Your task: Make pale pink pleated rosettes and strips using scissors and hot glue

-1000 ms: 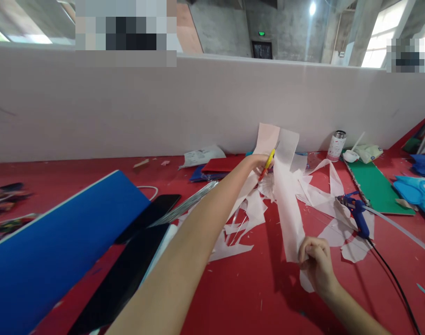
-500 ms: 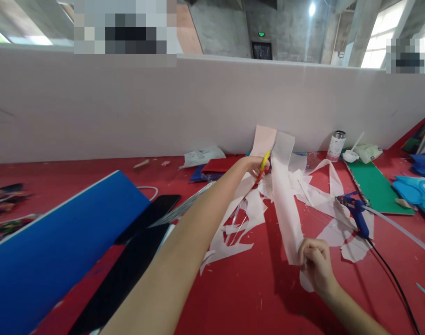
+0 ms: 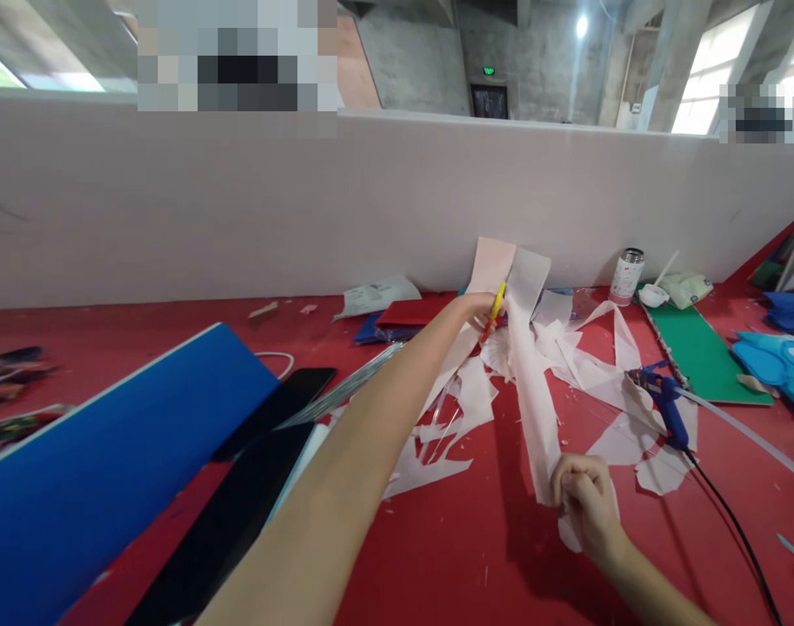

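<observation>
My left hand (image 3: 481, 306) reaches far forward, closed around a pair of scissors (image 3: 497, 306) with yellow and red handles. Their blades are mostly hidden behind the paper. A long pale pink strip of paper (image 3: 532, 400) runs from the scissors down towards me. Its near end is pinched by my right hand (image 3: 585, 500), fingers curled in. Beyond the scissors, the far part of the paper (image 3: 494, 263) splits into two flaps standing against the white partition. Pale paper scraps (image 3: 475, 396) lie under and around both hands.
A blue glue gun (image 3: 669, 409) with a black cord lies at the right. A can-shaped bottle (image 3: 627, 276) and a green board (image 3: 713, 352) are behind it. On the left are a large blue board (image 3: 129, 461) and a black phone-like slab (image 3: 285, 404). A white partition (image 3: 397, 200) borders the red table.
My right hand has shifted slightly down and left with the strip's near end. The strip looks narrower and more twisted, and the scissors' handles have turned slightly. The view has tilted a little.
</observation>
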Demonstrator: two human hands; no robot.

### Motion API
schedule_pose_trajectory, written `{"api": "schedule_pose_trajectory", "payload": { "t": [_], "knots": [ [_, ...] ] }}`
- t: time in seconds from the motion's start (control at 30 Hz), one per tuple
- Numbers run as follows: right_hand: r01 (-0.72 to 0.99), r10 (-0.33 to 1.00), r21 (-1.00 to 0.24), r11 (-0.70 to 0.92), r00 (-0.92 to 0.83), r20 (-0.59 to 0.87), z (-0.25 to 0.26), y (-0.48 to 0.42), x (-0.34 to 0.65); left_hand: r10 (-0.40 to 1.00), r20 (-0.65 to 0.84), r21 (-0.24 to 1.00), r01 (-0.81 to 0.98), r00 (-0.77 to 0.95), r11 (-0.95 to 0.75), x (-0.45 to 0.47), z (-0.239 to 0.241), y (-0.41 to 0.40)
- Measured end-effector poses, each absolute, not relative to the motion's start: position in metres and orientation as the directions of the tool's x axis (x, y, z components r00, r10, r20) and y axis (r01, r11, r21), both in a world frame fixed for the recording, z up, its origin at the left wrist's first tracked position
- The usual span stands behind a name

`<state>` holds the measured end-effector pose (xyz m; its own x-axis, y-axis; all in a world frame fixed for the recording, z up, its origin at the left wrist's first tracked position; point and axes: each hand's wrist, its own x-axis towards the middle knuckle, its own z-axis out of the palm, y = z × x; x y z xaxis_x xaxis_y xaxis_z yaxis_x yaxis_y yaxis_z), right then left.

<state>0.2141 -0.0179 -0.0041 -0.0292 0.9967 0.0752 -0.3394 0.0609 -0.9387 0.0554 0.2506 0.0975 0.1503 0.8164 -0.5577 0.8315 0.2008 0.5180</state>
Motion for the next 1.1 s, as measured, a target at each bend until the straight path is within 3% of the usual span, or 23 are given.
{"api": "schedule_pose_trajectory", "payload": {
  "t": [0.63,1.1],
  "knots": [
    [-0.355,0.998,-0.933,0.053,-0.015,0.063,-0.004,-0.018,0.213,0.868,-0.482,0.51,0.844,0.118,0.168,0.05,0.097,0.25],
    [-0.37,0.998,-0.928,0.041,-0.029,0.056,-0.001,-0.017,0.213,0.886,-0.437,0.579,0.803,0.157,0.143,0.046,0.087,0.254]
  ]
}}
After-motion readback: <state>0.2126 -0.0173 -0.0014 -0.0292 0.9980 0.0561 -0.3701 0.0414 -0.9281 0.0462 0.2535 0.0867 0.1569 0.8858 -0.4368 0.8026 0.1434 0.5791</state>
